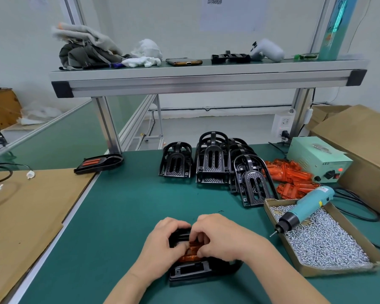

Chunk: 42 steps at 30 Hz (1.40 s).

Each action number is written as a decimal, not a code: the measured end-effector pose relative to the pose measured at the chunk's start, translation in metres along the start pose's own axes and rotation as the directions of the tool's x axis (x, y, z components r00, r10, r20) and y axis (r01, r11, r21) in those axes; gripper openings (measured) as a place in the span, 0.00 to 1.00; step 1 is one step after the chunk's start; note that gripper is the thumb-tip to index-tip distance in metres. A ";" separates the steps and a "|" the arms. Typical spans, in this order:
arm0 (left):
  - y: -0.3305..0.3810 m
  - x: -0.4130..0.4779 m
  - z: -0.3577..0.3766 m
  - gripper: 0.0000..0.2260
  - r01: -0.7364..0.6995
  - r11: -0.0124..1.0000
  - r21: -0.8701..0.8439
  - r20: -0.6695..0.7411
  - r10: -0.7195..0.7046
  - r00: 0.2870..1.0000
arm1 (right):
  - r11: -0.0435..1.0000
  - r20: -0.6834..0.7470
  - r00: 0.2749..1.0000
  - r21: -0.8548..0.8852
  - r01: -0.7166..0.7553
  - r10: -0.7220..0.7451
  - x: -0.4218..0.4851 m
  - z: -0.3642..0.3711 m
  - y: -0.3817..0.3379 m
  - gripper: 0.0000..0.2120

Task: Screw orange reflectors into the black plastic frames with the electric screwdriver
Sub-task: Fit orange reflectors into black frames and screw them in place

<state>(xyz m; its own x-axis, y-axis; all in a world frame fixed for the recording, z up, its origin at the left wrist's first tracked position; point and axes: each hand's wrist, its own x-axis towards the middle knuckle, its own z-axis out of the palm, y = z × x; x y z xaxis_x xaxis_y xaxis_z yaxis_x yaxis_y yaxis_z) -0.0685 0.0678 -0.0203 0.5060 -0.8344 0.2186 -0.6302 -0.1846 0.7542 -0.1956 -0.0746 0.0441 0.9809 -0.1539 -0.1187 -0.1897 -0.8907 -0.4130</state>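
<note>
Open green desk (130,205) left of centre, bounded by a cardboard sheet (31,216) at the left edge. Nearest the person: black frame (189,270) with orange reflector (191,252) seated in it. Both left hand (162,240) and right hand (219,235): grip narrow, fingers curled, pinching the orange reflector, wrists angled inward. At right: electric screwdriver (305,207) lying across the screw box (279,229).

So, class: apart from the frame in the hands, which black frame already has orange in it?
The lone frame lying flat at far left; its slots show orange, while the frames grouped in the middle have empty slots.
</note>
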 end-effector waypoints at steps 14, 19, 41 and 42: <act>0.002 0.001 0.002 0.28 -0.034 0.997 0.063 0.064 0.029 0.997 | 0.993 -0.227 0.972 0.112 -0.034 0.059 -0.024 -0.001 0.003 0.08; -0.001 0.000 0.002 0.29 0.007 0.999 0.044 0.083 -0.011 0.997 | 0.964 -0.539 0.804 0.219 -0.153 0.250 -0.066 -0.039 0.032 0.05; 0.001 -0.005 0.001 0.15 0.047 0.998 -0.033 0.020 -0.046 0.999 | 0.730 -0.205 0.713 0.016 -0.683 0.671 -0.128 -0.029 0.095 0.10; 0.001 -0.005 0.001 0.15 0.045 0.999 -0.028 0.021 -0.045 0.999 | 0.728 -0.211 0.709 0.016 -0.685 0.673 -0.128 -0.028 0.095 0.12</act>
<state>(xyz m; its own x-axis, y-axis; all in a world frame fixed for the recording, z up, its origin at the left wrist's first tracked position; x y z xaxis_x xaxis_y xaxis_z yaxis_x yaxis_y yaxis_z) -0.0724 0.0712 -0.0213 0.5212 -0.8360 0.1714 -0.5899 -0.2078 0.7803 -0.3375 -0.1514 0.0452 0.5770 -0.7987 -0.1710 -0.8112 -0.5359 -0.2341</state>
